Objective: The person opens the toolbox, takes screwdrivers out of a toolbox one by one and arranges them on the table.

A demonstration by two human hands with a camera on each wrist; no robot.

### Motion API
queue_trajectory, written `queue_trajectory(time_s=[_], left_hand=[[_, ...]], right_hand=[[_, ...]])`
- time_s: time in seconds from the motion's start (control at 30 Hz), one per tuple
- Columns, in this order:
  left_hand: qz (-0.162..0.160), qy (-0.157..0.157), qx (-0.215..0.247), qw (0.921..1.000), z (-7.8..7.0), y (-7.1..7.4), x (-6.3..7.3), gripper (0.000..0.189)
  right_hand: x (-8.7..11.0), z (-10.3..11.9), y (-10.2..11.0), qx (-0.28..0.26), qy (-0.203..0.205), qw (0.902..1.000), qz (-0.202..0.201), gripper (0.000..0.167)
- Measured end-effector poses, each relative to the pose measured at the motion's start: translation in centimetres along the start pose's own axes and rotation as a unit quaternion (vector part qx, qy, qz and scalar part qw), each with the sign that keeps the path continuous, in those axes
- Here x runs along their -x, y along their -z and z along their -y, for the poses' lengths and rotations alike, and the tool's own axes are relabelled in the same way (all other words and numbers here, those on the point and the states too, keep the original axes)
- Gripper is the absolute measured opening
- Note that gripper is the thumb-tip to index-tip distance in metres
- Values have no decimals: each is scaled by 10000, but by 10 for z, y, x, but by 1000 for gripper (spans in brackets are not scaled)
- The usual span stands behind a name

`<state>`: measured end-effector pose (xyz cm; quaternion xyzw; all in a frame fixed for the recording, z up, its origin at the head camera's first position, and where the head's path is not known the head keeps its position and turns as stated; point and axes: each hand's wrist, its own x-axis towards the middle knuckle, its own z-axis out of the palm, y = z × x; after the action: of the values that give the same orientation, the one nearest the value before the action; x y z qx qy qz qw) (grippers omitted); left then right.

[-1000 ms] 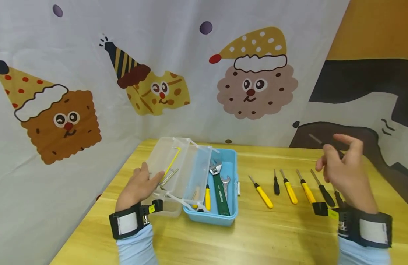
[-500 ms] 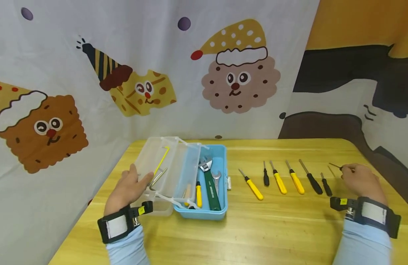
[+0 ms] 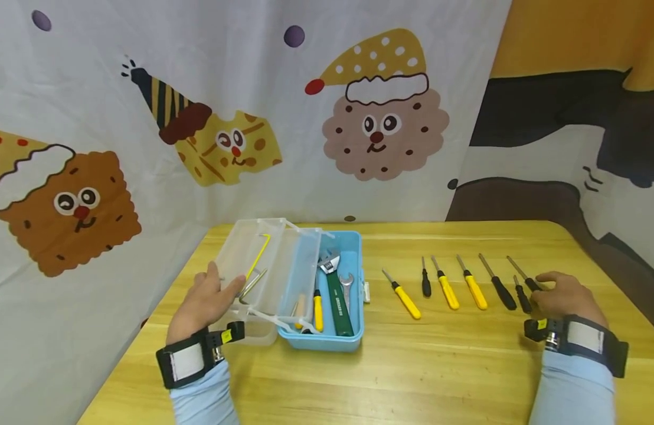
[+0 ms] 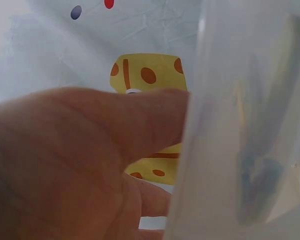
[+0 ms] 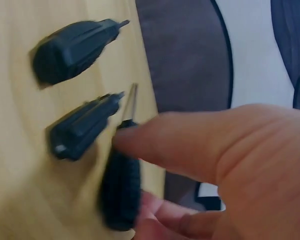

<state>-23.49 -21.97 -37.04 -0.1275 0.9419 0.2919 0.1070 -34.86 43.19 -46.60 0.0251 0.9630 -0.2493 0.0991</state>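
Note:
In the head view my right hand (image 3: pixel 568 298) is low over the table's right side, at the end of a screwdriver row. Its thumb and fingers pinch the handle of a black screwdriver (image 5: pixel 121 185), whose shaft points away from me. A short black screwdriver (image 3: pixel 522 295) lies just left of it, then a longer black screwdriver (image 3: pixel 503 293). My left hand (image 3: pixel 206 304) holds the left edge of a clear plastic tray (image 3: pixel 295 280), the thumb against its wall. Inside the tray are a yellow hex key (image 3: pixel 258 258) and metal hex keys (image 3: pixel 251 287).
A blue toolbox (image 3: pixel 327 343) stands right of the left hand. It contains a green-handled adjustable wrench (image 3: pixel 340 304), a silver wrench (image 3: pixel 346 285) and a yellow-handled tool (image 3: pixel 319 311). Several yellow screwdrivers (image 3: pixel 448 293) lie on the wooden table (image 3: pixel 428 372). A printed curtain (image 3: pixel 284 195) hangs behind.
My right hand came down to the table with the black screwdriver, then shifted slightly left beside the short one. The head view turned right. My left hand stays on the tray.

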Motion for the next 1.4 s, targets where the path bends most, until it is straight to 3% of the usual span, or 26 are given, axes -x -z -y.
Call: queue_trajectory(time_s=[0.17,0.5,0.73,0.93,1.03,1.17,1.23,1.3,1.4], left_hand=[[-101,-63,36,9999,2,2,1,104],[-126,-196,190,9995,4,-2,2,103],[-260,-301,123,9991,-2,-4,0,101],[-325,-175,166,9992,6,-2,1,100],[-333,-181,168,9991,9,-3,1,100],[-260,-236,280,9990,8,-6,0,101],[-228,-238,340,9989,7,-7,1,101],[-239,-230,364,9988,7,-6,2,101],[-258,-227,340,9988,5,-4,3,101]], right_hand=[[6,29,7,135,233,9981,-553,67],[21,134,0,121,1467,9844,-963,57],[50,218,-19,-310,2435,9678,-557,52],[46,323,-56,-391,3020,9524,91,38],[34,360,-86,-125,3006,9527,435,17],[19,381,-119,302,2574,9642,564,24],[16,383,-130,546,2383,9676,625,17],[15,384,-140,707,2276,9671,888,33],[13,383,-153,865,2165,9652,1183,42]])
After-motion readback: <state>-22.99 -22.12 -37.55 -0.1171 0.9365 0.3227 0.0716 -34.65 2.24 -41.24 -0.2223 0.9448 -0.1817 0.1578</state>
